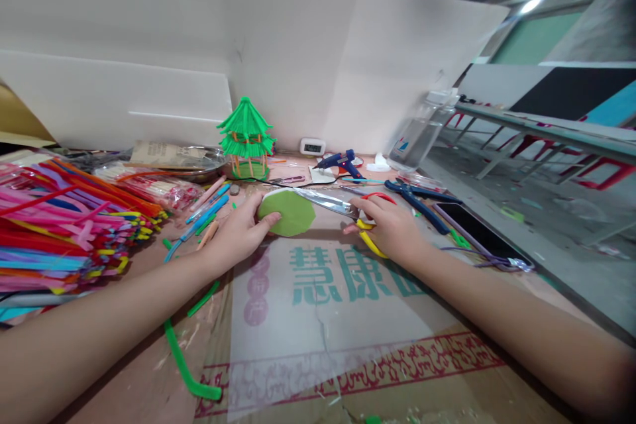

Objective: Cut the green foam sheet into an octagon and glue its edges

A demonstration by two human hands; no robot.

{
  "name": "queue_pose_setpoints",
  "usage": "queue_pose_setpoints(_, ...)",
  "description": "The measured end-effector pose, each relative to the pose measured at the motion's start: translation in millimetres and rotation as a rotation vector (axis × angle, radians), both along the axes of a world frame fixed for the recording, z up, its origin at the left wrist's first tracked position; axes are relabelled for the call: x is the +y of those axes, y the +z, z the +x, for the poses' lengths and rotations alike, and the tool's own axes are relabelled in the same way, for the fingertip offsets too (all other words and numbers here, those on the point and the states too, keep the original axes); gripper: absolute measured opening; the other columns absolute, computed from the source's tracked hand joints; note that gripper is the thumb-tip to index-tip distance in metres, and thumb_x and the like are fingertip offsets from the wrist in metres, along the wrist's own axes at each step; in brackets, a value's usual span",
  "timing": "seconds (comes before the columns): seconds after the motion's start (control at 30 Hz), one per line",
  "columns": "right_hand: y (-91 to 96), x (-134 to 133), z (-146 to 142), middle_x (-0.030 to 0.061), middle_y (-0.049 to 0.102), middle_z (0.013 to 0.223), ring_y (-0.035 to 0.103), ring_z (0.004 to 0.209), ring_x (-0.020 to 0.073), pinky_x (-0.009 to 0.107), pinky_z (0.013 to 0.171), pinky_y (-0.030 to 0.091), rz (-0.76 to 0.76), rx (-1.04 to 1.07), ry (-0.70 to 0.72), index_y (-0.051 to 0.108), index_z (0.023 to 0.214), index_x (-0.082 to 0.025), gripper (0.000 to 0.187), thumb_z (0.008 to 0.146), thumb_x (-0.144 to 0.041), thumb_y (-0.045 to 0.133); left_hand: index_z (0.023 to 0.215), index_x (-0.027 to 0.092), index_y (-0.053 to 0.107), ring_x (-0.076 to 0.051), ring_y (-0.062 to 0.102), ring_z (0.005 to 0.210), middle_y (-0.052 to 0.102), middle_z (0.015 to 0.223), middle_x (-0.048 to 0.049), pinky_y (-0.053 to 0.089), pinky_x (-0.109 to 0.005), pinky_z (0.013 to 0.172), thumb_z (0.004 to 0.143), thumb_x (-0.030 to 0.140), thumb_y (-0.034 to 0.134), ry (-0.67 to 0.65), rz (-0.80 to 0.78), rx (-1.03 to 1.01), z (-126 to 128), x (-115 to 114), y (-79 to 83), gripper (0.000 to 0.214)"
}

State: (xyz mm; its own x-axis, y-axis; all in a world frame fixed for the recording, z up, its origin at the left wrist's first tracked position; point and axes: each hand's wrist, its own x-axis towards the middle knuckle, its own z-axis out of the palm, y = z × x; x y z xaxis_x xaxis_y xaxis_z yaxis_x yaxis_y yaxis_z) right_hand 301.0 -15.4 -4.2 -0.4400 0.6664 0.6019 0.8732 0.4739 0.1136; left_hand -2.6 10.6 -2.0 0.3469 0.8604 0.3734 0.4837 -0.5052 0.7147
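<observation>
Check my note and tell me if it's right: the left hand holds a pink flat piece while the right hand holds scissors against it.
One thing is wrong: the flat piece in the left hand is green, not pink, as the head view shows. The right hand does hold scissors against it.

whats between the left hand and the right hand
Head view: a green disc held by the left hand, and the scissors blades from the right hand over its top edge.

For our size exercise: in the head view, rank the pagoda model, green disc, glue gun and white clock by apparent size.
pagoda model
green disc
glue gun
white clock
Disc is nearer the camera, so less sure.
</observation>
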Motion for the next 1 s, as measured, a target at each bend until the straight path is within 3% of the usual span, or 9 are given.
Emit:
queue_pose_setpoints(0.2,-0.7,3.7,1.4,0.0045,0.064,0.08,0.056,0.065,0.0186,0.029,0.057,0.039,-0.096,0.176,-0.017,0.064,0.106,-0.018,0.037,0.086,-0.049,0.066,0.102,0.016,0.055,-0.02,0.06,0.089,0.065,0.098,-0.0052,0.048,-0.031,0.078,0.089,0.031,0.053,0.009,-0.026,-0.011,1.2,-2.5,3.7,0.019)
queue_pose_setpoints(0.4,1.3,0.0,-0.1,0.0072,0.067,0.087,0.06,0.074,0.0213,0.03,0.064,0.041,-0.095,0.086,0.015,0.064,0.112,-0.017,0.039,0.087,-0.048,0.065,0.11,0.017,0.055,-0.023,0.06,0.098,0.065,0.103,-0.0064,0.049,-0.033,0.084,0.09,0.032,0.052,0.004,-0.041,-0.038,1.7,-1.7,2.7,0.025)
queue_pose_setpoints(0.67,3.7,-3.3,-3.6,0.009,0.068,0.094,0.062,0.083,0.0229,0.032,0.072,0.046,-0.026,0.011,0.044,0.063,0.112,-0.017,0.036,0.088,-0.043,0.065,0.103,0.018,0.055,-0.022,0.059,0.09,0.065,0.095,-0.0044,0.047,-0.033,0.078,0.091,0.031,0.051,0.012,0.043,0.07,-1.7,-2.9,-0.5,0.018)
queue_pose_setpoints(1.0,3.4,-1.8,-1.5,0.0086,0.066,0.091,0.06,0.079,0.0209,0.03,0.069,0.044,0.063,-0.049,0.058,0.064,0.109,-0.017,0.033,0.09,-0.045,0.062,0.107,0.018,0.055,-0.024,0.06,0.099,0.066,0.103,-0.0061,0.047,-0.034,0.081,0.091,0.028,0.051,0.004,0.102,0.097,-4.2,-1.5,-4.1,0.02)
